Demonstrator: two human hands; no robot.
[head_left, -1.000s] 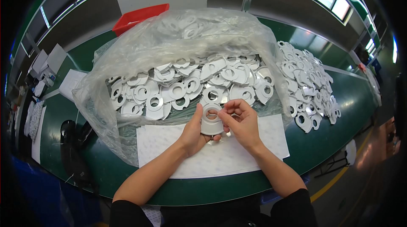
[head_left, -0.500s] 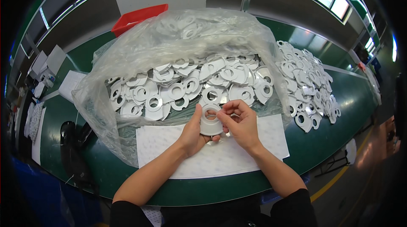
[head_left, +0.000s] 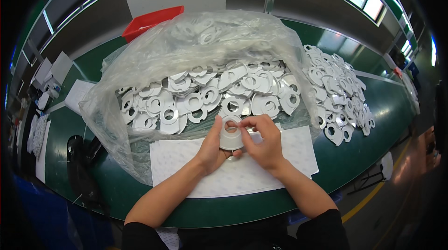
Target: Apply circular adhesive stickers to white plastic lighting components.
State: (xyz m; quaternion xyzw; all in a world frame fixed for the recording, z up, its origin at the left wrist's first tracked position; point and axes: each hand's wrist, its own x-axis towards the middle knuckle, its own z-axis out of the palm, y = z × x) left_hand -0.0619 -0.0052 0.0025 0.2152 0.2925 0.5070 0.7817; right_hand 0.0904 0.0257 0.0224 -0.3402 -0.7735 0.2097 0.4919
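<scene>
Above the near edge of the table, my left hand [head_left: 211, 151] is closed around a white plastic part [head_left: 230, 144], a flat teardrop shape with a round hole and a raised rim. My right hand [head_left: 266, 145] is at the part's right side, thumb and forefinger pinched together by the hole's rim. Whatever lies between those fingertips is too small to see. Beneath both hands lie white paper sheets [head_left: 186, 182]. Just beyond, many similar white parts [head_left: 193, 102] fill an opened clear plastic bag [head_left: 154, 52].
To the right, a loose heap of the same white parts [head_left: 336, 89] lies on the green table [head_left: 378, 133]. A red bin [head_left: 151, 20] stands behind the bag. On the left are a black object [head_left: 79, 166] and a white box-like thing [head_left: 79, 92].
My right hand's fingers have drawn slightly left and down along the hole's rim, and the thumb has lowered. My left hand keeps the part in nearly the same place.
</scene>
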